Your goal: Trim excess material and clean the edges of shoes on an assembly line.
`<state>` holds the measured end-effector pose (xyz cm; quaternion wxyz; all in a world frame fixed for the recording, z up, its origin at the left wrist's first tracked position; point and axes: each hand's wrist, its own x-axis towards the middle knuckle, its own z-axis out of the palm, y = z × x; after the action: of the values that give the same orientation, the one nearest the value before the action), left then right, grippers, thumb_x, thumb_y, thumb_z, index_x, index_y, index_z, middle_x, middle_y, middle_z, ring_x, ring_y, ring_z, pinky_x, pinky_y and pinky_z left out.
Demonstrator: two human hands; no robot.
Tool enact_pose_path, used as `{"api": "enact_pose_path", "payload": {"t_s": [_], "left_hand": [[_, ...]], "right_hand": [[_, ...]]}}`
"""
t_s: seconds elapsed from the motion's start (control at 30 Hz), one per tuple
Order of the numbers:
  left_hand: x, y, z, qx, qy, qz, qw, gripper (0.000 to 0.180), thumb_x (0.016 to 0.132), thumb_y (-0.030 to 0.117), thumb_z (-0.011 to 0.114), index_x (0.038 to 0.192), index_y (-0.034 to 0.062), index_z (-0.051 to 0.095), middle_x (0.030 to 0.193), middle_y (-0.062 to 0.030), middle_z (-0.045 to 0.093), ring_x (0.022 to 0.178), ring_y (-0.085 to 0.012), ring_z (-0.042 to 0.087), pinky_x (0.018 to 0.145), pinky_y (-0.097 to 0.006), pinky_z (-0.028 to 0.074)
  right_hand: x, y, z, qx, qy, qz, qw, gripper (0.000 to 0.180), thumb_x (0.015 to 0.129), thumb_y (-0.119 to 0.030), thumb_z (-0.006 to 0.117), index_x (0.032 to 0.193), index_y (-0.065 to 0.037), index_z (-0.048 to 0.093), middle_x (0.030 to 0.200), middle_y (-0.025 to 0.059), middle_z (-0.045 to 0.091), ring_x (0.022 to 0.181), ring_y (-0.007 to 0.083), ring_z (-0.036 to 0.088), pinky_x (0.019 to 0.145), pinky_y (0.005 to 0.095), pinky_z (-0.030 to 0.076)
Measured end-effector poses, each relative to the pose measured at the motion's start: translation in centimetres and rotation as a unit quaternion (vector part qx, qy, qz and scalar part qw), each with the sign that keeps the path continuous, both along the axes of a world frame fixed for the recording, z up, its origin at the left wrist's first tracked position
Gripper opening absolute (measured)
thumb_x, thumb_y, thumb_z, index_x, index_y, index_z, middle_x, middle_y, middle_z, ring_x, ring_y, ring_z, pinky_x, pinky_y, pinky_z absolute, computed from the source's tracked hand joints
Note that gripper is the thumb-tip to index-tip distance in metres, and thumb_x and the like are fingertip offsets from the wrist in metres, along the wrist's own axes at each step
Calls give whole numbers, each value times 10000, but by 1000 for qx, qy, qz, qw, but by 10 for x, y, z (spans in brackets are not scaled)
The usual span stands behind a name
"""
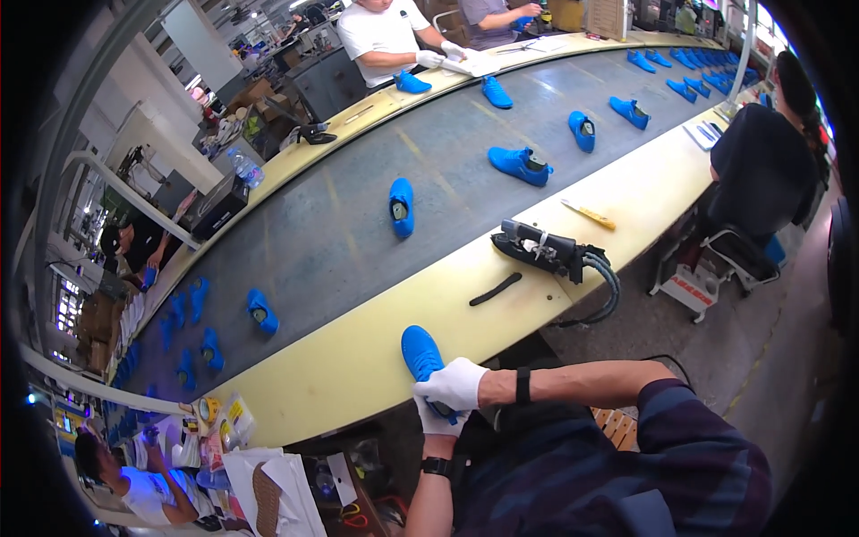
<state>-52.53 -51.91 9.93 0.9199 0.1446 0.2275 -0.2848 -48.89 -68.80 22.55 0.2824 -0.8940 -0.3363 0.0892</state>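
Note:
A blue lace-up shoe (pixel 419 351) is held at the front edge of the pale yellow bench, its toe pointing away from me. My right hand (pixel 455 383), in a white glove, reaches across from the right and closes over the shoe's opening. Below it my left hand (pixel 440 419), also white-gloved, grips the heel end from underneath. What the fingertips press on inside the shoe is hidden. To the right of the shoe lie a thin black strip (pixel 495 289) and a black hand tool with a hose (pixel 541 249).
Beyond the bench (pixel 313 391) runs a grey conveyor belt (pixel 331 255) with several blue shoes, including one shoe (pixel 401 208) nearby. A yellow-handled cutter (pixel 591 215) lies farther right. Co-workers stand across the belt. A shoe sole (pixel 267 497) rests on white paper at lower left.

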Motion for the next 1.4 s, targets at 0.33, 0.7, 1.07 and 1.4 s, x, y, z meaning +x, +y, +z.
{"api": "enact_pose_path", "payload": {"t_s": [0.33, 0.7, 1.07, 1.4], "left_hand": [[-33, -8, 80, -53, -40, -121, 990, 873, 1007, 804, 415, 1333, 22, 626, 1013, -150, 741, 700, -287, 676, 570, -411, 466], [47, -56, 154, 45, 13, -116, 992, 690, 1061, 742, 333, 1210, 156, 665, 942, -129, 718, 638, -269, 631, 487, -373, 415], [61, -117, 193, 142, 83, -71, 984, 691, 1059, 764, 335, 1203, 173, 662, 1031, -100, 720, 807, -269, 661, 573, -388, 515], [68, -95, 167, 129, 54, -140, 980, 710, 1003, 835, 410, 1155, 176, 626, 907, -109, 660, 679, -267, 623, 563, -389, 497]], "right_hand": [[125, -180, 35, -89, -253, -409, 872, 487, 893, -256, 792, 1304, -53, 627, 1238, 217, 628, 1194, 401, 608, 1001, 517, 519], [98, -230, 47, 24, 78, -342, 936, 399, 905, -326, 814, 1008, 31, 669, 904, 227, 725, 850, 311, 719, 795, 424, 569], [-32, -139, 182, 65, -43, -128, 989, 433, 834, -372, 915, 949, -44, 657, 725, 174, 697, 685, 405, 720, 631, 438, 572], [-8, -144, 169, 85, -121, -195, 970, 399, 822, -269, 936, 930, -35, 633, 718, 164, 666, 654, 354, 686, 610, 417, 543]]}}
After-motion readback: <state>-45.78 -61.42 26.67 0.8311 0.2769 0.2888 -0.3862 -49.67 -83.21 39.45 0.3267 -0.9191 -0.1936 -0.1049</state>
